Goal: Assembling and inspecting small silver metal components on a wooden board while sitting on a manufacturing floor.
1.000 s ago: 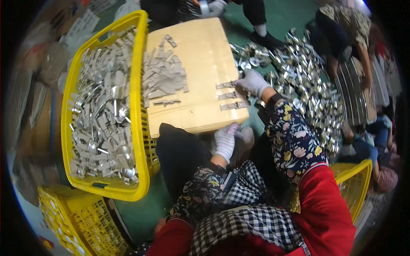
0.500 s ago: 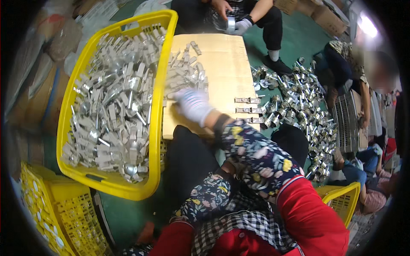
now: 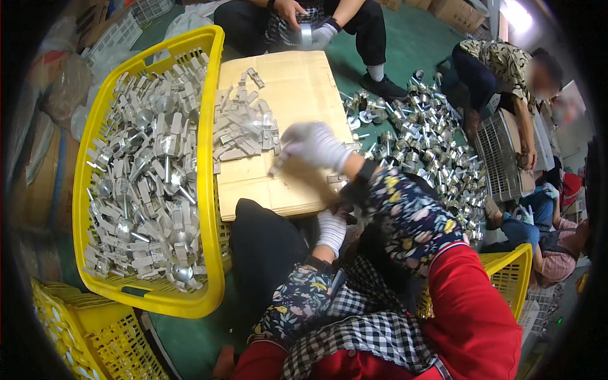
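My right hand (image 3: 311, 144), in a white striped glove and blurred by motion, is over the cardboard sheet (image 3: 253, 196). Its fingers are closed on a small grey clip-like piece (image 3: 277, 166). Beside it, on the board's left part, lies a loose pile of similar grey pieces (image 3: 244, 126). Below the board's near edge, between my knees, is my left hand (image 3: 332, 232), also gloved. Its fingers look curled against something dark, and what they hold is hidden. A metal clip (image 3: 335, 180) shows partly on the board beneath my right wrist.
A yellow basket (image 3: 212, 190) full of grey-handled metal parts stands at left. Round metal parts (image 3: 405, 136) cover the green floor at right. Another person holding a roll of tape (image 3: 306, 35) sits across the board. More yellow baskets (image 3: 120, 335) flank me; co-workers sit at right.
My right hand has moved right from the grey pile, now with a grey piece in its fingers. My left hand, hidden by my right arm before, has come into view.
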The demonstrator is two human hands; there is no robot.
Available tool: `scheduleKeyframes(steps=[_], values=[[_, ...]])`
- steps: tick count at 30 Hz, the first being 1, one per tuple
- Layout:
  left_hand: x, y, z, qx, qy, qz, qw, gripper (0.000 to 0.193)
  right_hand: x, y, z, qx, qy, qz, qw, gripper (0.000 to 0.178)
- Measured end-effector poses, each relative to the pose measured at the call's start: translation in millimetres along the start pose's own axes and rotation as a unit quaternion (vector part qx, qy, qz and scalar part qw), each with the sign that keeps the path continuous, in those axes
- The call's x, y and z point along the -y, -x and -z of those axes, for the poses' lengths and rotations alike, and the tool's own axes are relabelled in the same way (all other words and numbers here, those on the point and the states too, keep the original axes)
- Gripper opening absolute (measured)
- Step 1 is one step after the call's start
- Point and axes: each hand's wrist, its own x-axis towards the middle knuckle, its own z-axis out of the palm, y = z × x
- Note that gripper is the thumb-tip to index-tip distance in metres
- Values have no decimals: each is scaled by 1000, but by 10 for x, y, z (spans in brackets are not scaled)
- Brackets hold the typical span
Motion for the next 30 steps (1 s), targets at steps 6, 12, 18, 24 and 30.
scheduleKeyframes(steps=[6,12,18,24,30], values=[[10,7,-3,-19,67,39,997,22,-1093,56,562,-126,-301,-157,932,24],[-97,74,-48,-47,63,2,997,27,-1572,31,440,-79,-310,-188,929,29],[-84,90,-34,-52,56,10,997,33,-1563,11,374,-54,-282,-194,938,16],[-118,102,-64,-47,61,9,997,35,-1642,13,371,-50,-271,-180,944,14],[-38,71,-6,-42,80,10,996,31,-1494,17,411,-28,-236,-182,954,18]])
